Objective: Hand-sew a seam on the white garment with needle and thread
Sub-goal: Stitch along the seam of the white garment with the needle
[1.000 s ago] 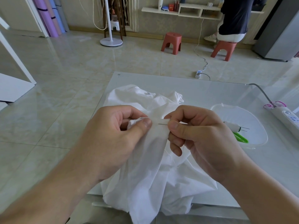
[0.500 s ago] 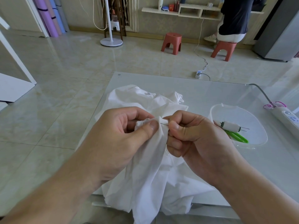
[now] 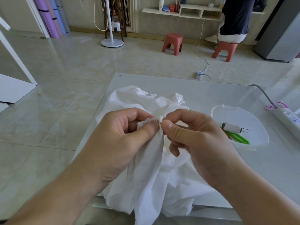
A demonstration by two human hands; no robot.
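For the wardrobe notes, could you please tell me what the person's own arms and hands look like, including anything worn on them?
Both forearms are bare as far as the frame shows: no sleeves, cuffs or gloves. The left hand and right hand carry no visible rings, watch or bracelet. The nails are short and unpainted. No markings or cables appear on either arm.

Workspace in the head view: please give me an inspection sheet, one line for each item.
Surface: pale glass table, glossy.
Job's things: white garment bunched, draped over the near edge; needle tip shows at the fold.
Clutter: clear tray with thread spool and green snips.
Grips: left hand pinches the fold; right hand pinches at the needle.
Cables: power strip with grey cord on the table; white cord on the floor.
Surroundings: two red stools, fan stand, a seated person.
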